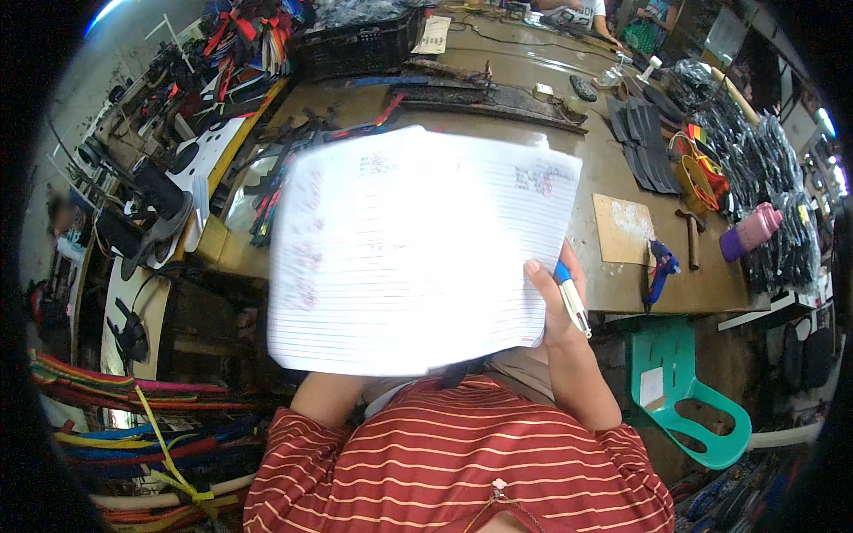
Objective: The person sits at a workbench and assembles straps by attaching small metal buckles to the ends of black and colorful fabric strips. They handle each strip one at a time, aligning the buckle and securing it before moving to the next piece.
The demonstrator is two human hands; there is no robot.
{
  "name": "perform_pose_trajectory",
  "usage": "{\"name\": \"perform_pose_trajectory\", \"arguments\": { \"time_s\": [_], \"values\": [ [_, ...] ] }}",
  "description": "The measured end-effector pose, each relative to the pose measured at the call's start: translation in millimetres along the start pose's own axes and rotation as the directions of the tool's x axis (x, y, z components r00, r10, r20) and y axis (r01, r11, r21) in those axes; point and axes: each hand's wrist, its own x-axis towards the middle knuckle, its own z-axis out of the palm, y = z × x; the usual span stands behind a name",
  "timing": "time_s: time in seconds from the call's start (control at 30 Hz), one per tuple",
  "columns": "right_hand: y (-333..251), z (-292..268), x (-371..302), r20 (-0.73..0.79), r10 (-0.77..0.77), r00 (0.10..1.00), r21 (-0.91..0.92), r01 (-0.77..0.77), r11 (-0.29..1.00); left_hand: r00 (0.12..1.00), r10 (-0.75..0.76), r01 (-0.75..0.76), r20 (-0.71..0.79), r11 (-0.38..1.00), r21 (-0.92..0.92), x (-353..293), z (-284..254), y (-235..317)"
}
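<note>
An open lined notebook (355,333) spreads before me, with handwriting on both pages and a bright glare across the middle. My right hand (555,311) grips its right edge, the thumb on top of the page. A white and blue pen (573,304) is also held in that hand, lying along the fingers. From the lower left my left forearm (329,397) goes under the notebook, which hides the hand and its fingers.
Behind the notebook, a worktable (498,124) bears a black crate (355,44), black strap pieces (641,142), a hammer (692,238), a blue glue gun (660,271) and a pink-purple bottle (751,233). A green chair (662,355) stands right; a sewing machine (160,200) is left.
</note>
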Motion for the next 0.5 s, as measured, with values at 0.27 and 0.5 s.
{"name": "perform_pose_trajectory", "arguments": {
  "time_s": [0.27, 0.5],
  "values": [
    [28, -46, -26, -0.002, -0.111, 0.994, -0.248, 0.107, 0.963, 0.994, -0.091, 0.1, -0.057, 0.602, 0.792, 1, 8, -60],
    [21, -84, -53, -0.299, -0.024, 0.954, -0.568, -0.157, 0.808, 0.721, -0.645, 0.65, -0.254, 0.756, -0.075, -60, -87, -108]
  ]
}}
